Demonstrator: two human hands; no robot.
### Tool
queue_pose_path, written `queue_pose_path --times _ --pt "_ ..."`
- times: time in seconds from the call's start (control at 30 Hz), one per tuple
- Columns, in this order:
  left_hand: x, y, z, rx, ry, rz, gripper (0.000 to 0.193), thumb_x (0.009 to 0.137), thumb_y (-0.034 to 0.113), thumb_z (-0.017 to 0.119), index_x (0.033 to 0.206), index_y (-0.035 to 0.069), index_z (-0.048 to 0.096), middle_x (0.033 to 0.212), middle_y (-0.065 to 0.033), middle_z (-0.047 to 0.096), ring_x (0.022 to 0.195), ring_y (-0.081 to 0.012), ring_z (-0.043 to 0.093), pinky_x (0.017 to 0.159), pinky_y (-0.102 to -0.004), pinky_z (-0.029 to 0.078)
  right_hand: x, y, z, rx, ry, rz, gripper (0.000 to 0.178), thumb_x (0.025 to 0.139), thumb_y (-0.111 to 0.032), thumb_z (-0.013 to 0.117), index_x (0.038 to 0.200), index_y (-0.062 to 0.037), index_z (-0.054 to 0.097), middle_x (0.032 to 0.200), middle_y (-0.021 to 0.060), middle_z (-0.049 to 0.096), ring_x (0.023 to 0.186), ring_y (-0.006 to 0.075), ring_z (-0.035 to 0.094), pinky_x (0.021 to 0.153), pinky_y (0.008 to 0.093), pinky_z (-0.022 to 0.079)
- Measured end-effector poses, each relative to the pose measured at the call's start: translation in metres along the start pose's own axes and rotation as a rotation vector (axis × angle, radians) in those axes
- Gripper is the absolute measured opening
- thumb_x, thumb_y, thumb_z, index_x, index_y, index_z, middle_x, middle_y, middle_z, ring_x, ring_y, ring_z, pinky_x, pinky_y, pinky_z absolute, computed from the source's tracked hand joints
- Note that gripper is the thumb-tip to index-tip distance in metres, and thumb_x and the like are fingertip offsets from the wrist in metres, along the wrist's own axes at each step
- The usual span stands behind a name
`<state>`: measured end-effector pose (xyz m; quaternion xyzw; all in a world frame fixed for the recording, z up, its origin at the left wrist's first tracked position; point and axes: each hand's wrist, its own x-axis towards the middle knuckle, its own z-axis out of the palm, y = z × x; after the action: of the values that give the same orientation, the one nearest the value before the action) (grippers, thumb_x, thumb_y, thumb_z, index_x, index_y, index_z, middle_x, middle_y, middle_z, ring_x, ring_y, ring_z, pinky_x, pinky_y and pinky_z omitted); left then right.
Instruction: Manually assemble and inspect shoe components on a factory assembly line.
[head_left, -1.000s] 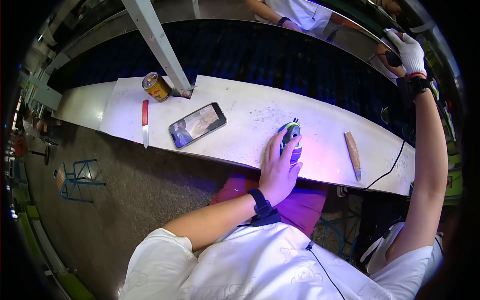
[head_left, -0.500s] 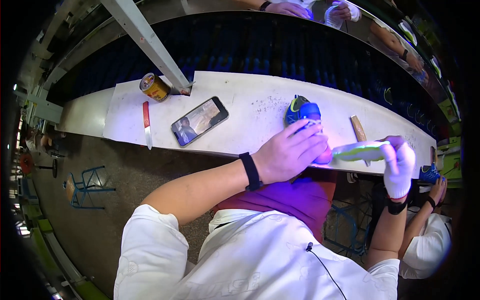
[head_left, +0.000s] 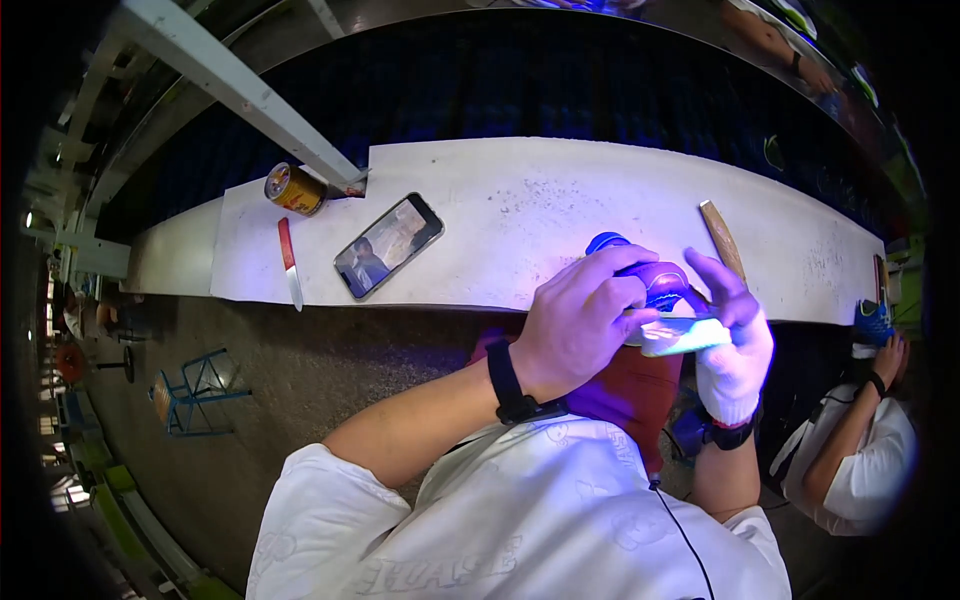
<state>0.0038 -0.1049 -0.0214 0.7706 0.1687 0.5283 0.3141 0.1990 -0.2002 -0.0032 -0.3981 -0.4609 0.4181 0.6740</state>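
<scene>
My left hand, bare with a black wristband, is closed around a dark blue shoe upper, just over the table's near edge. A bright blue rounded part shows beyond my knuckles. My right hand, in a white glove that leaves some fingers bare, grips a pale white-green shoe sole. The sole lies against the near side of the upper, and my left fingertips reach its left end. Violet light falls on both pieces. My fingers hide much of the upper.
On the white table lie a phone, a red-handled knife, a yellow can and a wooden-handled tool. A grey post rises at the far left. Another person's arm is at right.
My right hand has brought the sole leftward to the shoe upper. My left hand has tilted the upper and drawn it nearer. The whole view has shifted slightly.
</scene>
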Motion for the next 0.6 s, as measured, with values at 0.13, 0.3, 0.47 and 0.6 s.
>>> queue_pose_path --times 0.13,0.3,0.47,0.6 --pt "-0.006 0.008 -0.015 -0.036 -0.065 -0.084 0.029 0.086 -0.004 0.077 0.111 0.004 0.066 0.135 -0.025 0.069 0.111 -0.0412 0.073 0.094 -0.0435 0.06 0.001 0.023 0.016 0.078 -0.014 0.118 0.038 0.09 -0.027 0.085 0.099 -0.0038 0.055 0.149 0.0374 0.053 0.133 0.039 0.06 0.112 0.0495 0.049" --pt "-0.022 0.029 -0.022 -0.089 -0.155 -0.202 0.019 0.1 0.002 0.07 0.116 -0.002 0.06 0.139 -0.0365 0.062 0.129 -0.0435 0.066 0.106 -0.0451 0.053 -0.009 0.023 0.038 0.115 0.068 0.096 0.036 0.091 -0.021 0.084 0.1 -0.0025 0.054 0.147 0.0361 0.055 0.127 0.0354 0.065 0.105 0.044 0.055" --pt "-0.053 0.04 0.005 -0.447 0.107 -0.43 0.04 0.099 0.014 0.077 0.12 0.003 0.044 0.153 -0.0413 0.047 0.151 -0.0416 0.044 0.122 -0.0501 0.035 -0.021 0.025 0.042 0.108 0.079 0.04 0.034 0.088 -0.012 0.086 0.1 -0.0013 0.057 0.142 0.0327 0.061 0.131 0.0366 0.063 0.108 0.0477 0.053" --pt "-0.058 0.044 0.009 -0.547 0.174 -0.48 0.039 0.098 0.009 0.078 0.115 0.006 0.043 0.154 -0.0427 0.045 0.153 -0.0451 0.039 0.125 -0.0525 0.028 -0.027 0.031 0.041 0.003 0.074 -0.063 0.034 0.084 -0.009 0.09 0.099 -0.0011 0.06 0.134 0.0266 0.068 0.132 0.0355 0.063 0.112 0.05 0.05"
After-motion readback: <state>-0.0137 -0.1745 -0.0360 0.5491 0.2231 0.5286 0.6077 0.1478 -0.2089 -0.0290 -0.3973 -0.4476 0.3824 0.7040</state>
